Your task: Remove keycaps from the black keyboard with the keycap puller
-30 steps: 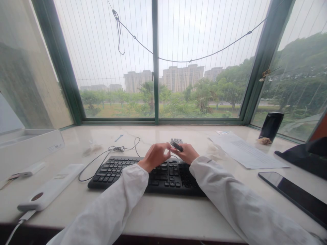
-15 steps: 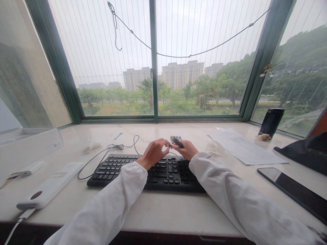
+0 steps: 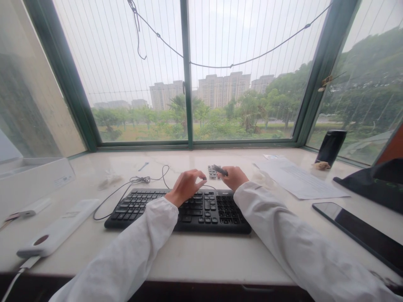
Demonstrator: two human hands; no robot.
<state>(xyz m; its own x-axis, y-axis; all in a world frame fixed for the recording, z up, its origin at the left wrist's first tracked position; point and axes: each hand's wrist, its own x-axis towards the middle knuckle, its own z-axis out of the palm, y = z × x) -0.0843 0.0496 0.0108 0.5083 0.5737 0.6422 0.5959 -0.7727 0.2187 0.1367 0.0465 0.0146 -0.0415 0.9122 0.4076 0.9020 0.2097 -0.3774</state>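
Note:
My left hand [image 3: 186, 186] is over the middle of the black keyboard [image 3: 141, 227], pinching a small dark keycap [image 3: 204, 178] between thumb and forefinger. My right hand [image 3: 235, 178] is closed around a short, dark, pen-like tool [image 3: 221, 170], which points up and left; its exact kind is too small to tell. Just behind that tool lies a cluster of loose keycaps [image 3: 211, 171], partly covered by it. On the keyboard's right side, the number pad [image 3: 227, 208] shows bare sockets without caps. A gap separates the two hands.
The keyboard's cable [image 3: 140, 180] is bundled behind it. At left are a white power bank [image 3: 59, 228] and a white box [image 3: 40, 178]. Printed paper [image 3: 299, 178], a phone [image 3: 355, 233], a black cylinder [image 3: 332, 147] and a dark bag [image 3: 374, 186] lie at right.
My hands have drawn apart; the right one moved right with the tool, while the keycap stays in my left fingers. More of the bare number pad shows. The whole view shifted slightly.

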